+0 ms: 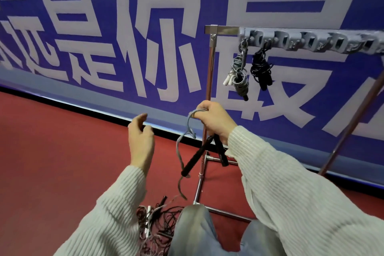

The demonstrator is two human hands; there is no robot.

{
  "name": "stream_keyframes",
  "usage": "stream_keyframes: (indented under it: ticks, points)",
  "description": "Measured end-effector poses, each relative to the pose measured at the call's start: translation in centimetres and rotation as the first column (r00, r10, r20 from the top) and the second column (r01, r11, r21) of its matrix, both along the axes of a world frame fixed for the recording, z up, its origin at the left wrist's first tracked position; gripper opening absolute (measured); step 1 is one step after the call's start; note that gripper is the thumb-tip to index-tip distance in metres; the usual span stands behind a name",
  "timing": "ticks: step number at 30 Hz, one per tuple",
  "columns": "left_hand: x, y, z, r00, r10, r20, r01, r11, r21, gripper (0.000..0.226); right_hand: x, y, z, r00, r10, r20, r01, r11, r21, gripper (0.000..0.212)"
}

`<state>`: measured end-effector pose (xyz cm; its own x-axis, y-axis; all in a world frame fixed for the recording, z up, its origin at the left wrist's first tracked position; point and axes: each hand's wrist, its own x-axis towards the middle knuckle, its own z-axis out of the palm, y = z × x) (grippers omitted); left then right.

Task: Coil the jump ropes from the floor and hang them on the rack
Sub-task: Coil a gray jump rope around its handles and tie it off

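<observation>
Red floor (62,141) is lying below; right hand (214,120) is gripping a grey rope (180,151) by its handles (197,156), left hand (141,137) hovering loosely curled, empty, at nine o'clock. Gathering even loops would probably be coiling it best.

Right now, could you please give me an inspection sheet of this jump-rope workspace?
Surface: red floor, bare near the wall.
Job's things: grey jump rope with black handles, partly looped, its tail trailing down; two coiled ropes, grey bundle and black bundle, hang from the metal rack.
Clutter: tangled rope pile on the floor by the knee.
Grippers: right hand grips the rope loops and handles; left hand holds nothing, fingers loosely curled.
Cables: nothing seen.
Surroundings: blue wall banner with large white characters.
</observation>
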<state>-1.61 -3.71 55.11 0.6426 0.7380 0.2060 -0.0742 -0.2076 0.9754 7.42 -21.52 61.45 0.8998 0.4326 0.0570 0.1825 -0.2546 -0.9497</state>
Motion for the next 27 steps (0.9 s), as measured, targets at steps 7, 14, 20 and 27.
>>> stream_keyframes:
  ticks: [7, 14, 20, 27]
  points:
    - [-2.9, -8.9, 3.1, 0.946, -0.315, -0.078, 0.317, 0.846, 0.428, 0.016, -1.0, 0.6, 1.1, 0.987, -0.159, 0.004, 0.158, 0.982, 0.108, 0.011]
    - [-2.1, -10.1, 1.2, 0.895, -0.358, -0.268, 0.436, 0.831, 0.345, 0.049, -2.8, 0.7, 1.0, 0.835, 0.064, -0.546, 0.347, 0.708, 0.615, 0.020]
    - [-2.8, -9.5, 1.0, 0.876, -0.403, -0.263, 0.468, 0.843, 0.265, 0.019, -4.0, -1.1, 1.3, 0.901, 0.061, -0.429, 0.206, 0.811, 0.548, 0.020]
    - [-2.4, -11.1, 1.5, 0.858, -0.489, -0.158, 0.497, 0.867, 0.014, 0.049, -4.0, -3.0, 1.5, 0.863, 0.195, -0.466, 0.253, 0.632, 0.732, 0.020]
